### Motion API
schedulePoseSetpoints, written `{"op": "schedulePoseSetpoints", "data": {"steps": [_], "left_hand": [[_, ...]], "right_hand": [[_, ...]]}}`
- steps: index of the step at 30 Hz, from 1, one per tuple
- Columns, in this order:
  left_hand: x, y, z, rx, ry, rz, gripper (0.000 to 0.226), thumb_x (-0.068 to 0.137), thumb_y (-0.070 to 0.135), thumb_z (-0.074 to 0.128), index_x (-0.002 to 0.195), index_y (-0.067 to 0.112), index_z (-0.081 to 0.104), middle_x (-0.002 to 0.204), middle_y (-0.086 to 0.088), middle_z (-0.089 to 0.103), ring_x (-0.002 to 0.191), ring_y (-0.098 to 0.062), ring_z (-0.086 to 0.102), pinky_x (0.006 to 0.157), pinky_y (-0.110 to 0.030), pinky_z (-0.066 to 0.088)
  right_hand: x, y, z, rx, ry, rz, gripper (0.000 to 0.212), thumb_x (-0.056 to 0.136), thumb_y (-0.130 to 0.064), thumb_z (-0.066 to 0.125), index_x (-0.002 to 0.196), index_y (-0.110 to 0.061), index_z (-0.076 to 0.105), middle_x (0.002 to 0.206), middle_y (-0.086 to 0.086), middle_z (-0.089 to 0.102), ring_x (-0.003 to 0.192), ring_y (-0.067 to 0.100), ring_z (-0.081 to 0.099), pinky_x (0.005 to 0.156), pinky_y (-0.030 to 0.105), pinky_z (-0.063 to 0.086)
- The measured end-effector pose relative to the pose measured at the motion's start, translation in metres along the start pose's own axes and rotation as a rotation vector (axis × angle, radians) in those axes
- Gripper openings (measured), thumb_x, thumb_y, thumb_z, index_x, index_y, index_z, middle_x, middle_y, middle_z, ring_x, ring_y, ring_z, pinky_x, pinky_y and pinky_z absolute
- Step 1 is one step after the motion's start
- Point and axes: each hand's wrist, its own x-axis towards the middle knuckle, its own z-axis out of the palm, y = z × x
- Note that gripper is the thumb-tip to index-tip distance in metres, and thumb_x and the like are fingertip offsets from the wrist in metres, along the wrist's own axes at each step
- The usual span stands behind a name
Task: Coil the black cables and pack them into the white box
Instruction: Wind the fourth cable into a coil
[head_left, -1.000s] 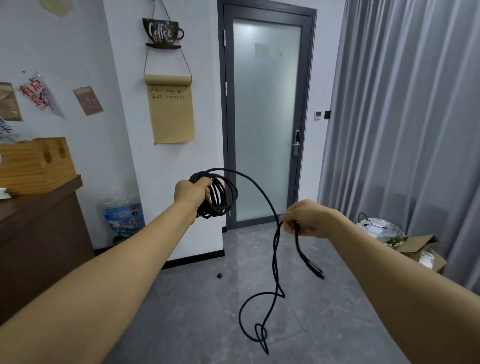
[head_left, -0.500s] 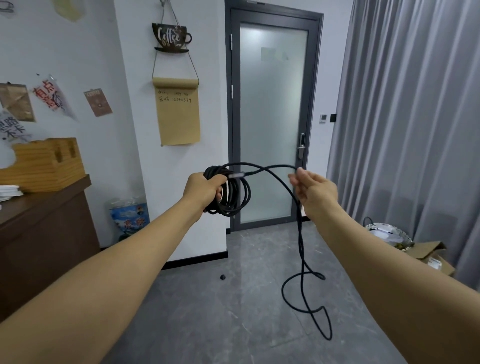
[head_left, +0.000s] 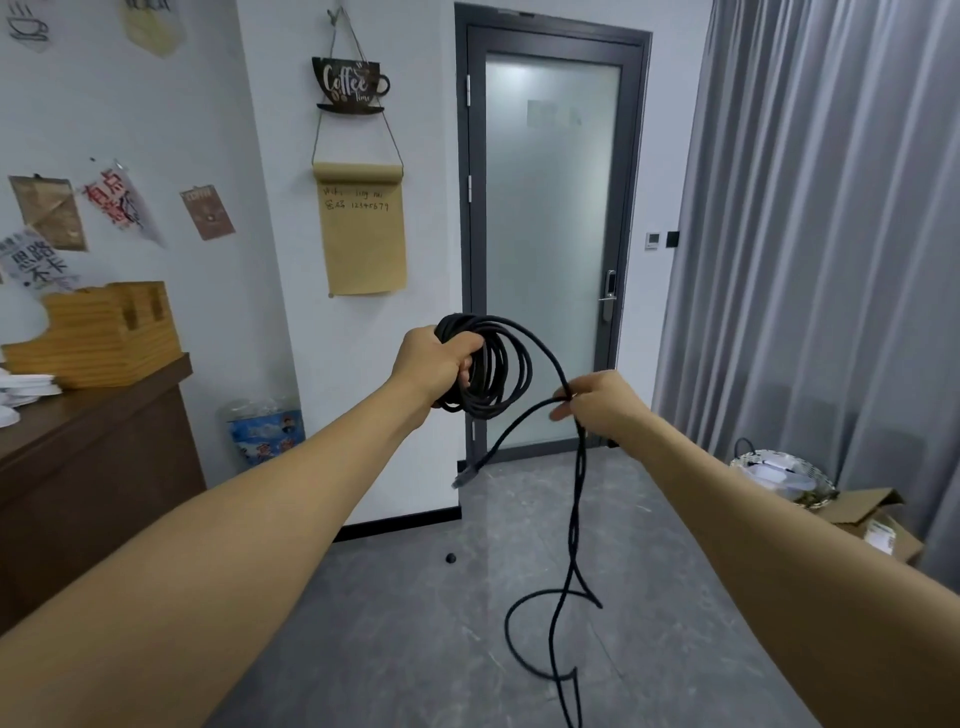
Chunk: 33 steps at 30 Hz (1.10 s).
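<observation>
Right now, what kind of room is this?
Probably a small cafe or an office break area. A hanging "Coffee Time" sign with a kraft paper roll showing handwritten wifi details, a wooden counter at left, and a frosted glass door with an electronic lock suggest it.

Ahead of me I see a frosted glass door (head_left: 550, 249) in a dark frame, with a handle and lock (head_left: 609, 291) on its right edge. Left of it a coffee-cup sign (head_left: 349, 85) hangs on the white wall, a kraft paper roll (head_left: 362, 228) with handwriting strung below it. Further left, several paper cards (head_left: 207, 212) are pinned up. A brown counter (head_left: 98, 457) at my left carries a wooden organizer (head_left: 104, 335). Grey curtains (head_left: 821, 234) fill the right side; at their foot a wicker basket (head_left: 782, 475) sits just beside an open cardboard box (head_left: 878, 522). A small black doorstop (head_left: 451, 558) sits on the grey tiled floor (head_left: 405, 623).
</observation>
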Motion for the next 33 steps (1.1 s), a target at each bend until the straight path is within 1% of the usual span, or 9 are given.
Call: {"op": "schedulePoseSetpoints", "data": {"steps": [3,8,12,17,20,23,26,30,33], "left_hand": [[0.001,0.001,0.004,-0.024,0.032,-0.06,0.027,0.084,0.01,0.057,0.06,0.014,0.045,0.043,0.006,0.043,0.039,-0.009,0.042,0.048,-0.021,0.039],[-0.002,-0.001,0.007,0.014,0.066,-0.112,0.03,0.085,0.011,0.056,0.058,0.014,0.042,0.053,0.0,0.043,0.044,-0.013,0.042,0.035,-0.011,0.031],[-0.003,-0.005,0.008,0.031,0.064,-0.135,0.03,0.085,0.012,0.056,0.058,0.014,0.043,0.054,0.0,0.044,0.045,-0.012,0.043,0.035,-0.01,0.029],[-0.003,-0.007,0.01,0.028,0.088,-0.179,0.026,0.085,0.014,0.057,0.061,0.015,0.045,0.056,0.002,0.047,0.048,-0.012,0.046,0.04,-0.016,0.034],[-0.002,-0.008,0.011,0.02,0.134,-0.212,0.025,0.085,0.015,0.057,0.062,0.013,0.047,0.057,0.001,0.048,0.049,-0.013,0.047,0.044,-0.019,0.036],[0.002,-0.01,0.013,0.008,0.204,-0.248,0.022,0.085,0.017,0.058,0.065,0.011,0.05,0.06,-0.001,0.052,0.052,-0.015,0.049,0.051,-0.023,0.038],[0.005,-0.013,0.013,0.012,0.254,-0.256,0.021,0.085,0.018,0.057,0.068,0.01,0.051,0.06,-0.002,0.053,0.052,-0.016,0.049,0.05,-0.024,0.038],[0.007,-0.014,0.015,0.014,0.247,-0.237,0.021,0.085,0.017,0.058,0.066,0.01,0.051,0.06,-0.002,0.053,0.054,-0.017,0.05,0.054,-0.024,0.04],[0.006,-0.009,0.015,0.014,0.186,-0.173,0.023,0.084,0.016,0.058,0.064,0.012,0.049,0.059,-0.001,0.052,0.052,-0.016,0.049,0.054,-0.023,0.041]], "right_hand": [[-0.009,0.002,0.002,-0.166,-0.184,-0.101,0.03,0.082,-0.002,0.059,0.11,-0.011,0.064,0.103,0.006,0.066,0.098,0.02,0.058,0.089,0.031,0.047],[-0.017,0.007,0.004,-0.234,-0.323,-0.15,0.045,0.072,-0.032,0.079,0.104,-0.012,0.054,0.081,-0.005,0.05,0.072,0.01,0.047,0.061,0.022,0.037],[-0.015,0.012,0.004,-0.214,-0.341,-0.116,0.043,0.074,-0.047,0.074,0.091,-0.015,0.05,0.077,-0.003,0.05,0.065,0.012,0.043,0.052,0.021,0.033],[-0.01,0.021,0.01,-0.34,-0.013,-0.298,0.028,0.093,-0.038,0.055,0.088,-0.011,0.051,0.071,-0.001,0.056,0.069,0.024,0.055,0.06,0.03,0.043],[-0.012,0.022,0.008,-0.29,0.019,-0.333,0.028,0.098,-0.036,0.042,0.088,-0.012,0.051,0.088,0.011,0.066,0.079,0.032,0.062,0.065,0.036,0.048],[-0.014,0.02,0.007,-0.219,0.015,-0.337,0.032,0.102,-0.032,0.028,0.1,-0.013,0.053,0.112,0.012,0.053,0.093,0.029,0.057,0.077,0.033,0.043],[-0.012,0.014,0.004,-0.038,0.08,-0.267,0.03,0.103,-0.027,0.027,0.092,-0.011,0.051,0.089,0.001,0.043,0.07,0.016,0.045,0.066,0.018,0.04],[-0.001,0.012,-0.005,0.567,0.181,-0.001,0.03,0.102,-0.015,0.033,0.075,-0.012,0.046,0.067,0.006,0.05,0.054,0.015,0.048,0.054,0.023,0.048],[-0.002,0.014,-0.015,0.578,0.334,0.115,0.022,0.101,-0.014,0.041,0.095,0.0,0.056,0.067,0.014,0.062,0.049,0.018,0.057,0.057,0.026,0.057]]}}
